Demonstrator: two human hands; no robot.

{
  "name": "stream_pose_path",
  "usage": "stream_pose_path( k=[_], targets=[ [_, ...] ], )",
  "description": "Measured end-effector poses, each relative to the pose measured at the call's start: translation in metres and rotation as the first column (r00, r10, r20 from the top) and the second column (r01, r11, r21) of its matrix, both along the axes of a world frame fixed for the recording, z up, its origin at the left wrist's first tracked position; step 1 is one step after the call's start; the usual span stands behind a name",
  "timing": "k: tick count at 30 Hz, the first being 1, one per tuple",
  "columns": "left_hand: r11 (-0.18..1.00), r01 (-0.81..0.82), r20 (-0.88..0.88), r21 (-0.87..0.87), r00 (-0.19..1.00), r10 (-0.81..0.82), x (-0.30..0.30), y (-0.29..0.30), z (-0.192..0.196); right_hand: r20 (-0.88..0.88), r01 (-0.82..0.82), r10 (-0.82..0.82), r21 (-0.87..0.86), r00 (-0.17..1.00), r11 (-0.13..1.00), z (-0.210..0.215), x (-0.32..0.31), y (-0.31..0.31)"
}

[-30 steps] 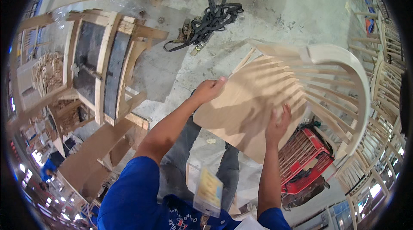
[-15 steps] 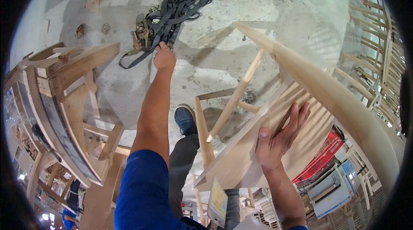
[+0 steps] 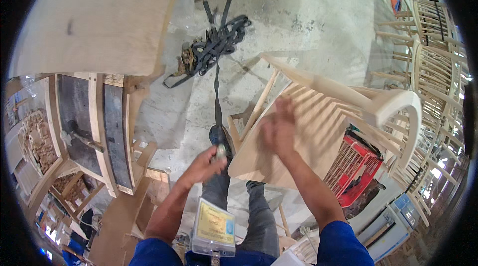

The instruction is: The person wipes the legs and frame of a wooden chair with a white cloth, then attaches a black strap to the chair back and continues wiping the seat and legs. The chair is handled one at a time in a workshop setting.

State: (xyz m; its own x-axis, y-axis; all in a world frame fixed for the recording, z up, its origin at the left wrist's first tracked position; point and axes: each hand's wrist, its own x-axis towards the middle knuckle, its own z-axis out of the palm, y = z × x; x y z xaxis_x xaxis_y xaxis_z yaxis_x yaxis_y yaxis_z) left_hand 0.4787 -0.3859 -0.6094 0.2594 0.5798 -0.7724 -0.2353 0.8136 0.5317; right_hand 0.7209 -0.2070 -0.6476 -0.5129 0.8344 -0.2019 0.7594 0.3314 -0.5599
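Unfinished pale wooden chair [image 3: 323, 116], spindle-backed with curved top rail, tipped on its side on the concrete floor [image 3: 308, 22], beside a red crate [image 3: 356, 166]. Right hand [image 3: 279, 129] blurred, flat against its seat, fingers spread. Left hand [image 3: 206, 159] just left of the seat, curled around a small object [image 3: 219, 152].

a tangle of black straps [image 3: 215, 47] lies on the pale concrete floor [image 3: 308, 22]. a red plastic crate [image 3: 354, 166] sits to the right, with rows of unfinished wooden chairs [image 3: 428, 32] beyond it. a wooden frame with dark panels [image 3: 92, 126] stands at left, under a broad curved plywood sheet [image 3: 94, 17].
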Motion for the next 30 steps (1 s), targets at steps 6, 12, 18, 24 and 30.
stream_pose_path(
  k=[6, 12, 18, 24, 30],
  targets=[
    [0.878, 0.331, 0.239, 0.346, 0.873, -0.424, 0.012, -0.008, 0.212, -0.410, -0.705, 0.599, -0.177, 0.687, 0.687, 0.114, -0.105, -0.031],
    [0.938, 0.299, -0.007, -0.177, 0.952, -0.305, 0.017, -0.094, 0.211, -0.314, -0.731, 0.660, -0.287, 0.683, 0.620, 0.265, -0.042, 0.044],
    [0.897, 0.259, -0.919, -0.357, 0.077, -0.388, -0.029, -0.099, 0.164, -0.216, -0.644, 0.739, -0.675, 0.639, 0.359, 0.403, 0.188, 0.097],
    [0.848, 0.073, -0.828, 0.524, 0.275, 0.488, 0.053, 0.189, 0.285, -0.265, 0.019, -0.143, -0.419, 0.954, 0.908, 0.468, 0.324, 0.167],
    [0.358, 0.900, -0.964, 0.250, 0.196, 0.182, 0.276, 0.336, 0.425, -0.617, -0.215, -0.149, -0.475, 0.773, 0.853, 0.427, 0.259, 0.183]
  ],
)
